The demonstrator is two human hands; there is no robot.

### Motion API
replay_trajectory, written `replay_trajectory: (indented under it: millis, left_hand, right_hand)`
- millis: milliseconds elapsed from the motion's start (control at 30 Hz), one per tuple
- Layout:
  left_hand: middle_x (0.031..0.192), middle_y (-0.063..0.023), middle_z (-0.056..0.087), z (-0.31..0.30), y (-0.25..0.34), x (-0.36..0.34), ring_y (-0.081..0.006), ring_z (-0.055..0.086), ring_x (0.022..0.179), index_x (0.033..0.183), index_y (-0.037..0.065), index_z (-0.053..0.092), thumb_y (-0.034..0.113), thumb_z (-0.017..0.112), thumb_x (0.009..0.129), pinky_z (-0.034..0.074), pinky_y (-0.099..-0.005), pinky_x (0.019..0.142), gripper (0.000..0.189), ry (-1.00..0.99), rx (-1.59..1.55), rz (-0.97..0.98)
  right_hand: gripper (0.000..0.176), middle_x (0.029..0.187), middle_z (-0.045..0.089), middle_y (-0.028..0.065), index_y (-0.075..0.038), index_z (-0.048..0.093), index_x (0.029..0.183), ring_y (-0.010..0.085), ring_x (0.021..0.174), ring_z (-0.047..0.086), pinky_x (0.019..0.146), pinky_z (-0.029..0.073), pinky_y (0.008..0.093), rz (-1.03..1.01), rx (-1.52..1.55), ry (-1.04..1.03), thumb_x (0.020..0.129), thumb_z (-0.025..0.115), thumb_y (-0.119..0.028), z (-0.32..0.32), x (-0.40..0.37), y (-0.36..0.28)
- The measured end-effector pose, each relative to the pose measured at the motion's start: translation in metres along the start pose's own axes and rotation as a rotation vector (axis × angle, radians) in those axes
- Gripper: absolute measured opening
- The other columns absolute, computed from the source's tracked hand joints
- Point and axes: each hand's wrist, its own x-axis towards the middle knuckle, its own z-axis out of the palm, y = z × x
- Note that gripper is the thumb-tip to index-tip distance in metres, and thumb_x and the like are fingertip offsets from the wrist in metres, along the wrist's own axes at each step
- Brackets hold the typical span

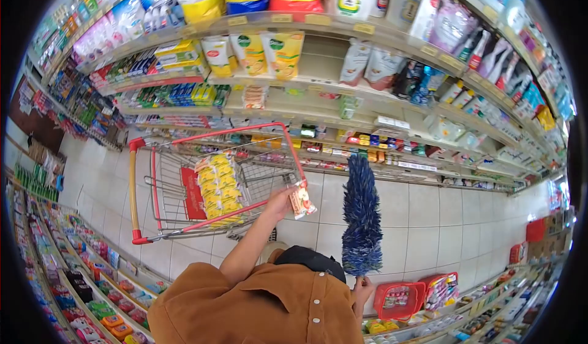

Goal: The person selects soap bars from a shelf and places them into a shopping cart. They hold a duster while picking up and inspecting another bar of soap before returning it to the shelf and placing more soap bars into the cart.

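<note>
My left hand (279, 204) is closed on a small wrapped packet (302, 202), white with orange and red print, beside the near right corner of a shopping cart (288, 140). Inside the cart lies a stack of yellow packets (218, 188) next to a red panel (193, 192). Low at my right side, my right hand (363, 287) grips the lower end of a fluffy blue duster (362, 218), which points forward over the floor. The duster's handle is mostly hidden by my hand.
Ahead runs a long store shelf (331, 22) with pouches, bottles and boxes. Two red baskets (399, 301) of goods stand on the tiled floor (422, 234) at my right. More shelving (92, 264) flanks me at the lower left.
</note>
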Motion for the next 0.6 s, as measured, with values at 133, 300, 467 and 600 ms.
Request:
replay_trajectory:
  millis: [133,300,467,600]
  left_hand:
    - [0.101,-0.0169,0.065,0.02,-0.049,0.006,-0.0279,0.068,0.091,0.109,-0.005,0.052,0.011,0.056,0.092,0.057,-0.0405,0.079,0.023,0.039,0.083,0.006]
    - [0.095,-0.0184,0.063,0.033,-0.076,-0.007,-0.0278,0.068,0.087,0.105,-0.004,0.05,0.01,0.058,0.09,0.058,-0.0397,0.077,0.023,0.103,0.229,-0.001]
    - [0.088,-0.0156,0.064,0.039,-0.088,-0.02,-0.0256,0.065,0.081,0.088,-0.002,0.058,0.01,0.066,0.086,0.052,-0.0367,0.072,0.014,0.27,0.911,0.552]
    - [0.081,-0.0174,0.06,0.062,-0.054,-0.059,-0.0331,0.062,0.076,0.083,0.0,0.059,0.01,0.069,0.082,0.047,-0.0387,0.067,0.014,0.28,1.244,0.989]
  right_hand:
    - [0.026,0.052,0.046,0.0014,0.004,0.058,0.071,0.0084,0.05,0.039,0.046,0.033,0.0302,-0.028,0.005,-0.023,0.084,0.067,-0.017,-0.017,-0.002,-0.007]
    - [0.021,0.054,0.052,0.0056,0.005,0.061,0.075,0.0116,0.051,0.044,0.049,0.038,0.0317,-0.079,0.026,-0.039,0.078,0.068,-0.015,-0.032,0.01,0.017]
    - [0.023,0.055,0.053,0.011,0.005,0.063,0.08,0.0129,0.052,0.046,0.051,0.04,0.0326,-0.173,-0.046,-0.065,0.074,0.069,-0.016,-0.036,0.018,0.002]
    - [0.026,0.053,0.054,0.0114,0.004,0.064,0.079,0.0142,0.049,0.048,0.05,0.041,0.0331,-0.175,0.01,-0.135,0.074,0.073,-0.02,-0.038,0.017,-0.026]
